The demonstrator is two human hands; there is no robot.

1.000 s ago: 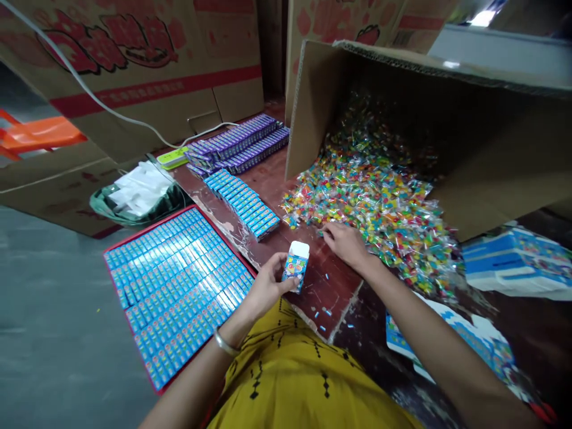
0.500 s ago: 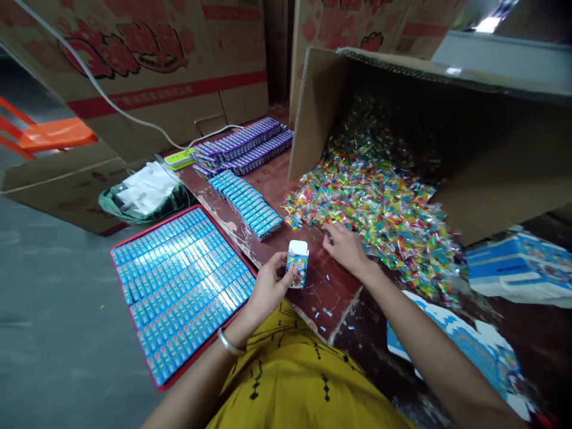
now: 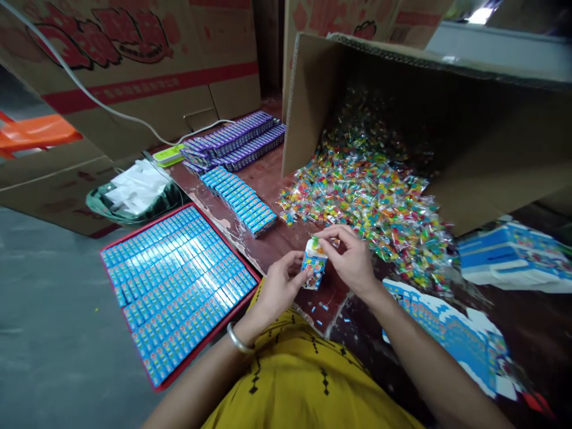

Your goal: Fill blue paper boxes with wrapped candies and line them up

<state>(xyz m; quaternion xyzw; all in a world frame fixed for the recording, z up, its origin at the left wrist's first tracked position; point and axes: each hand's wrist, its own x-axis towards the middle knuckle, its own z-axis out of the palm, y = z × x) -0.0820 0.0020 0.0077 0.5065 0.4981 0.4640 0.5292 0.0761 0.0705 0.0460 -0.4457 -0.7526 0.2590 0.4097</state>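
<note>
Upright between the fingers and thumb of my left hand (image 3: 282,282) is a small blue printed candy box (image 3: 314,269), its white top flap raised. My right hand (image 3: 349,256) is closed at the box's mouth, pinching a small clear-wrapped candy packet (image 3: 316,243) with green and orange pieces. Beyond my right hand, a heap of wrapped colourful candies (image 3: 357,190) spills out of a large cardboard carton (image 3: 487,179) lying on its side. A row of filled blue boxes (image 3: 243,199) lies on the table ahead of my left hand.
At left, a red-rimmed tray (image 3: 179,370) holds rows of blue boxes. Purple boxes (image 3: 236,143) are stacked behind. Flat blue cartons (image 3: 451,333) lie at right near another stack (image 3: 513,256). A green basket (image 3: 134,214) with white pieces stands beyond the tray.
My right hand has come back from the edge of the candy heap to the box, now with a candy packet in its fingers. My left hand and the box have shifted slightly right.
</note>
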